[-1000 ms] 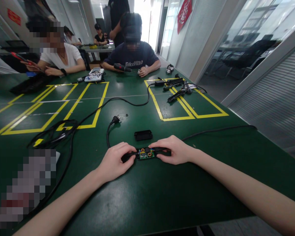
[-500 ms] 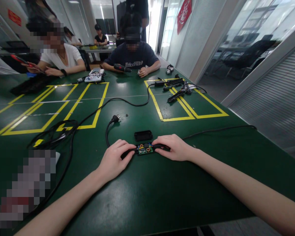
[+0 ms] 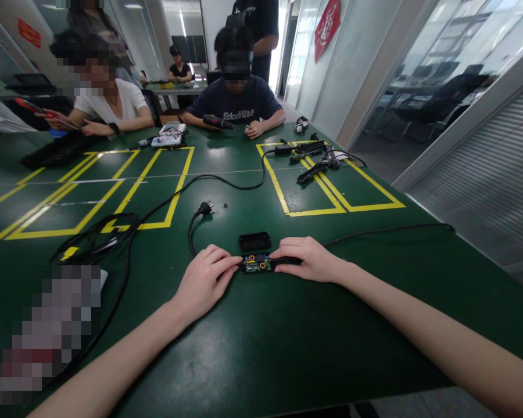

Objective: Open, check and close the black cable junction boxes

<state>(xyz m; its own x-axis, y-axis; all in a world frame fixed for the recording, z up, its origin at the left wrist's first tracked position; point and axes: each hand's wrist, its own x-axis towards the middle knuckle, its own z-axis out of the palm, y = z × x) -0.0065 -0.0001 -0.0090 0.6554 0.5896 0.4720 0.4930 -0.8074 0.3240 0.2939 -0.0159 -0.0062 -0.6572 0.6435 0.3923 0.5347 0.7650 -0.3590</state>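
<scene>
A green circuit board (image 3: pixel 258 266) with copper coils lies in a small black case bottom between my hands. My left hand (image 3: pixel 207 277) is closed on the black cable at the left end of the case, its fingertips at the case edge. At the opposite end, my right hand (image 3: pixel 307 259) pinches the other black cable (image 3: pixel 291 261), its index finger reaching to the board's wires. Just behind the board sits the loose black case cover (image 3: pixel 255 241), hollow side up. The power plug (image 3: pixel 205 209) lies farther back on the left, its cord running toward my left hand.
A coiled black cable (image 3: pixel 93 235) and a blurred-out object (image 3: pixel 52 325) lie on the left. Yellow tape frames mark the green table (image 3: pixel 261 348). Black adapters and cables (image 3: pixel 316 159) rest at the back right. Across the table, one person holds a black power screwdriver (image 3: pixel 218 122).
My right index finger has shifted slightly onto the end of the board. The left hand has barely moved. Behind the seated person, a standing person has moved right.
</scene>
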